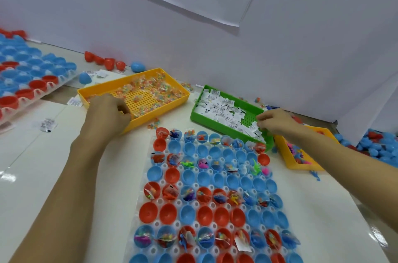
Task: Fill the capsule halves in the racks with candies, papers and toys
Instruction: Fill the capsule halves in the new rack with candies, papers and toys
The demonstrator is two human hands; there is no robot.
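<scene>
Two bare hands are reaching away from the clear capsule rack (215,219), which is lying on the white table (43,165) in the head view and holding rows of red and blue capsule halves (204,215). Some halves are already carrying candy packets, paper slips and small toys, while others are sitting empty. Beyond the rack's far left corner, the left hand (107,112) is dipping into the yellow tray of candy packets (150,90), its fingers curling down among the packets; whether they are actually holding one cannot be told. Beyond the rack's far right corner, the right hand (277,122) is working at the near end of the green tray of paper slips (224,109), fingertips pinching at the slips. To the right of the rack, a second yellow tray of toys (299,155) is showing under the right forearm. Far left of the rack, another rack of capsule halves (28,73) is lying tilted.
</scene>
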